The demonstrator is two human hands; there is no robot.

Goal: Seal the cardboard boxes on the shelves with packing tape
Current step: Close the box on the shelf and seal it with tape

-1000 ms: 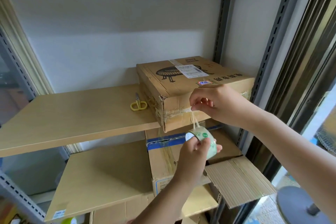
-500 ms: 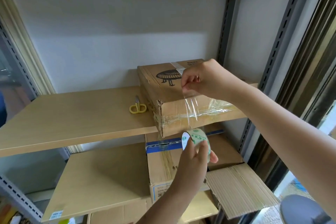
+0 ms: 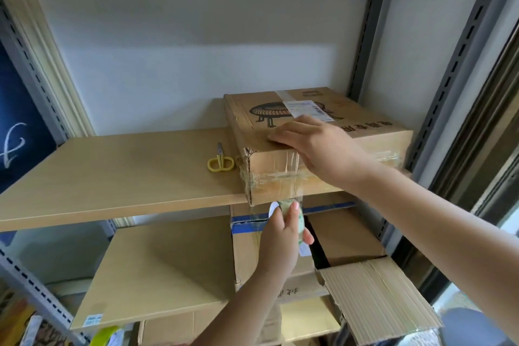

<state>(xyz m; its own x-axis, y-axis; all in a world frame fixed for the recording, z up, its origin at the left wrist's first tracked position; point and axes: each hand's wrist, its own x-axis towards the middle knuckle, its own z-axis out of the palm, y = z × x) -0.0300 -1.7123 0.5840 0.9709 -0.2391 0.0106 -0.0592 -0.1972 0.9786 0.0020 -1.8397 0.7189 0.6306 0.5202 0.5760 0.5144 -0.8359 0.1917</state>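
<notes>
Head view: your right hand (image 3: 314, 143) lies flat, fingers straight, on the cardboard box (image 3: 365, 121) on the upper shelf (image 3: 112, 174), pressing the clear tape strip (image 3: 292, 168) over its front edge. Your left hand (image 3: 283, 236) grips the tape roll (image 3: 300, 222) below, likely to hold the strip taut.

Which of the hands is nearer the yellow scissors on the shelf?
Right. The right hand lies flat on the top box's near edge, fingertips toward the yellow scissors. The left hand grips the tape roll below the shelf.
</notes>
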